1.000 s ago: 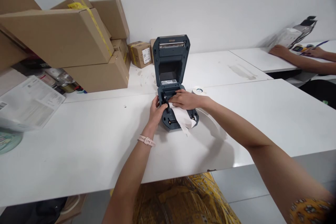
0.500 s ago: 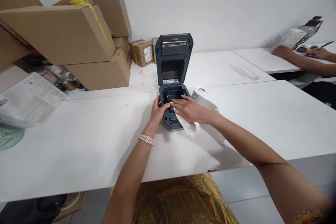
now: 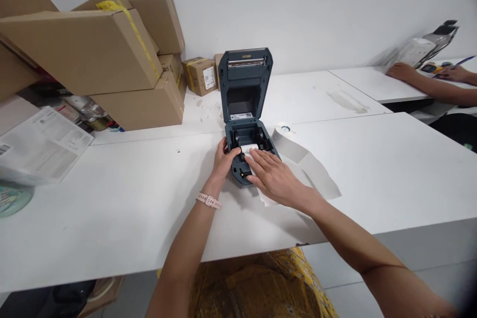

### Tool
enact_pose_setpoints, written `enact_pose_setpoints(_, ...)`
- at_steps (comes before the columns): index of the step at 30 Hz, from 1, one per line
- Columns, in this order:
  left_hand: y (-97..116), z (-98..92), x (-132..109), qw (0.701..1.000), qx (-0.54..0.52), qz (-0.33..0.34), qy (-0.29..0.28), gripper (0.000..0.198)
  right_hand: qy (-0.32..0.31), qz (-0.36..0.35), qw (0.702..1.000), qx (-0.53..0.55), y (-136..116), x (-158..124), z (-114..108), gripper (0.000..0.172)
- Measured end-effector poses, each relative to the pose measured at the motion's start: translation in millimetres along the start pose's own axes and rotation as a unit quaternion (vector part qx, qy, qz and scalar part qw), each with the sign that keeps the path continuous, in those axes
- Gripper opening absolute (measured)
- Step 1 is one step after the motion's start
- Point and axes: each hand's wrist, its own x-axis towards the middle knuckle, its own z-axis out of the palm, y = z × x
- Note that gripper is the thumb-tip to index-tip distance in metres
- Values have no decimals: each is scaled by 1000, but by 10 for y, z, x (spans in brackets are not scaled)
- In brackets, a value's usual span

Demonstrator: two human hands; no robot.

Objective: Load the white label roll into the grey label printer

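Dark grey plastic, lid up: that's the printer (image 3: 244, 126) on the white table (image 3: 130, 208), its back by the far edge, its front facing the near edge. And look at the left hand (image 3: 224, 161), clamped on the printer's left side, thumb hooked over the rim, fingers down the outer wall! Across from it, the right hand (image 3: 274, 174) is spread almost flat, fingers long and only slightly apart, palm down, pressing on paper (image 3: 249, 148) inside the printer. It has nothing gripped that shows; what the palm covers, I can't tell. One end of that paper pokes out below the hand, over the printer's front, toward the near edge.

Just right of the printer sits a roll (image 3: 284, 128) at the table's far edge, and a loose strip (image 3: 316, 171) curls from beside it toward the near edge.

Now the writing! Inside the lid, low down, a white sticker (image 3: 241, 116) with dark print, too small to read. Beyond the far edge, the small box (image 3: 195, 78) wears a white label (image 3: 209, 78) with a square code; its words won't come clear either. Over on the left, the packet (image 3: 48, 144) shows grey lines of print and a barcode at its left end, all illegible. Yellow tape (image 3: 139, 39) runs down the big box (image 3: 74, 52), and no brand can be made out.
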Motion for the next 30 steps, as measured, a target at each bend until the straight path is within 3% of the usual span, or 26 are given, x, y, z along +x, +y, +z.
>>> enact_pose_setpoints(7,-10,-2,2,1000,1,4,-3,67,43,52,998,-2,-203,-22,130,59)
enact_pose_setpoints(30,121,54,-89,999,-5,-46,-7,71,32,60,998,15,-203,-113,80,73)
